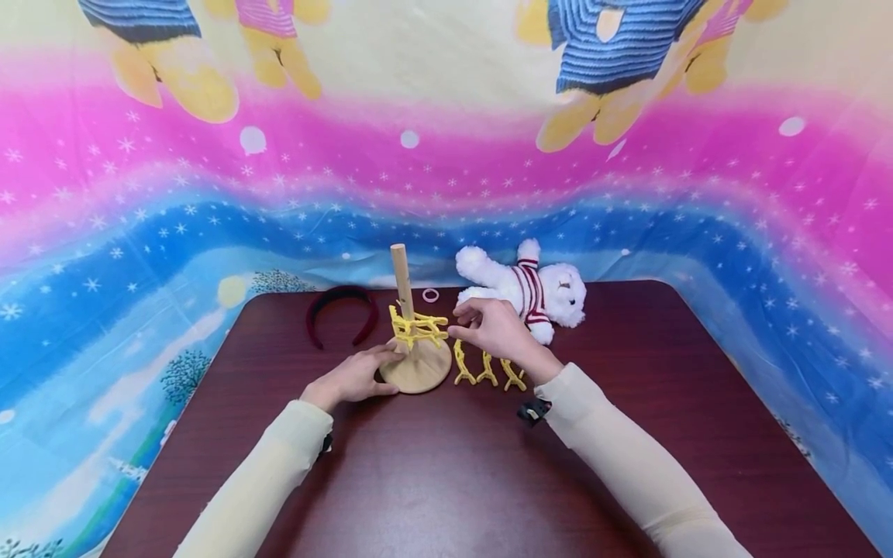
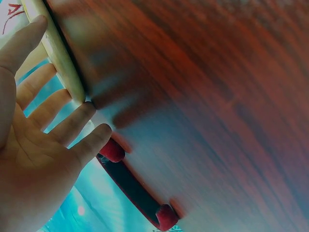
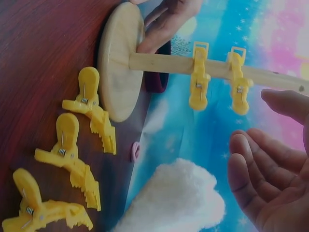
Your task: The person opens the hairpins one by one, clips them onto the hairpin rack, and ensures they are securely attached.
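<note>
A round wooden base (image 1: 422,376) carries an upright wooden rod (image 1: 400,267). Two yellow spring hair clips, a lower clip (image 3: 199,82) and an upper clip (image 3: 238,87), are clamped on the rod one above the other. My left hand (image 1: 356,376) rests against the left side of the base, fingers spread and fairly straight. Beside the handle end of the upper clip is my right hand (image 3: 275,179), thumb and fingers apart with nothing between them. Several loose yellow clips (image 1: 487,372) lie in a row on the table right of the base, below my right hand.
A dark red headband (image 1: 312,318) lies behind my left hand. Behind the stand is a small pink ring (image 1: 430,295). A white teddy bear (image 1: 561,291) in a striped top lies at the back right of the brown table (image 1: 432,480). Patterned cloth surrounds the table's back and sides.
</note>
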### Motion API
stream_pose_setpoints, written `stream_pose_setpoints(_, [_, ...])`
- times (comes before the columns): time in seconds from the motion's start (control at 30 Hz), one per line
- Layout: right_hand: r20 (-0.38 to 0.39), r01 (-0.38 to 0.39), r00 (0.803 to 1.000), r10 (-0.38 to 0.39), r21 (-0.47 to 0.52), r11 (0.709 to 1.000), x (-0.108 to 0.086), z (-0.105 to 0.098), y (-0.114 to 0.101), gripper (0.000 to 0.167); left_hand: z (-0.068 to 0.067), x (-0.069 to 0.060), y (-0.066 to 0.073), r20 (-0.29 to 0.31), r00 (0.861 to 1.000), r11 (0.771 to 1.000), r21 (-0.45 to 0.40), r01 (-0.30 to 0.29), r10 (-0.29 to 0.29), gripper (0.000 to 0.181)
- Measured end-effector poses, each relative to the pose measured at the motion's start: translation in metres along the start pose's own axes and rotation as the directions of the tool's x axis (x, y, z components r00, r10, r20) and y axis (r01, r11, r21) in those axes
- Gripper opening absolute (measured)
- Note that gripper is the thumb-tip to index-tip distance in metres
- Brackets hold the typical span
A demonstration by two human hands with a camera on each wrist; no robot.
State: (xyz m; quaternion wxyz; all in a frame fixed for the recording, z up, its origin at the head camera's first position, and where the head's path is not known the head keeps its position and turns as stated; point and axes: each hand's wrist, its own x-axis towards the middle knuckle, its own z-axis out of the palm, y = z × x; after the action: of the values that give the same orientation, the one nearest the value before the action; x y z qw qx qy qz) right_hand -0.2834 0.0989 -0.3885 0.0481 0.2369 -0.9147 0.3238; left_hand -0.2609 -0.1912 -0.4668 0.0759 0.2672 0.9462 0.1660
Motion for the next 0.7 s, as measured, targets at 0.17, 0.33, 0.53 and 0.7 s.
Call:
stream_pose_setpoints(0.17, [0.002, -0.006, 1.0, 0.006, 0.02, 1.0, -0.006, -0.006, 0.008, 0.033, -0.001, 0.0, 0.001, 0.009, 1.0, 1.0, 0.0, 0.012, -0.012, 0.065])
stream_pose_setpoints(0.33, [0.02, -0.037, 0.999, 0.036, 0.035, 0.999, -0.013, -0.012, 0.015, 0.028, 0.0, -0.001, 0.001, 0.003, 1.0, 1.0, 0.02, -0.001, 0.001, 0.064])
stream_pose_setpoints(0.53, [0.015, -0.061, 0.998, 0.06, 0.041, 0.997, -0.021, -0.019, 0.026, 0.028, 0.0, -0.001, 0.0, 0.0, 1.0, 1.0, 0.021, -0.004, 0.004, 0.063])
stream_pose_setpoints(0.7, [0.017, -0.093, 0.996, 0.092, 0.055, 0.994, -0.028, -0.024, 0.038, 0.029, 0.0, 0.0, 0.001, 0.002, 1.0, 1.0, 0.026, -0.005, 0.005, 0.064])
